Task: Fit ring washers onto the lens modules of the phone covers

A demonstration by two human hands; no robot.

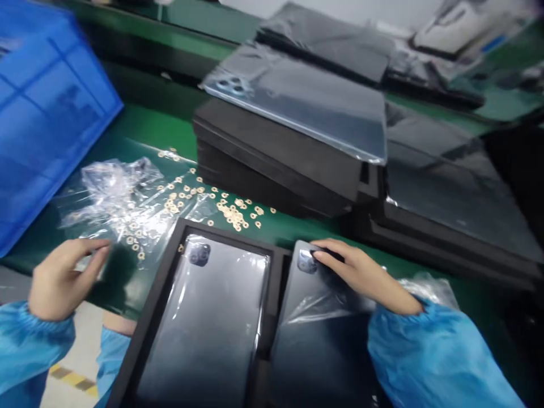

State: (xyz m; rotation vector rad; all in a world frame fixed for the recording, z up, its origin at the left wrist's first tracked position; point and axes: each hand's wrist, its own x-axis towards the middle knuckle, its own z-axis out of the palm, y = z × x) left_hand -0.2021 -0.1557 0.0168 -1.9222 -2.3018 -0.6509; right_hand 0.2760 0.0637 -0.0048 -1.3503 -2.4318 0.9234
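My right hand (pixel 355 269) grips the top edge of a dark grey tablet (pixel 314 340), its thumb near the camera block and its other fingers along the edge. Clear film covers part of that tablet's back. To its left, a second tablet (pixel 212 317) in film lies back up in a black box tray (pixel 168 289). My left hand (pixel 63 277) is raised left of the tray, thumb and forefinger pinched together; whatever may be between them is too small to make out. Beyond it, small pale ring-shaped pieces (pixel 232 212) lie scattered by a crumpled clear plastic bag (pixel 119 181).
A blue crate (pixel 51 107) stands at the left on the green table (pixel 157 127). Black boxes (pixel 272 158) are stacked behind the tray, with a film-wrapped tablet (pixel 306 102) on top. More film-covered dark slabs (pixel 454 192) are piled at right. Another person's sleeve (pixel 113 354) shows below.
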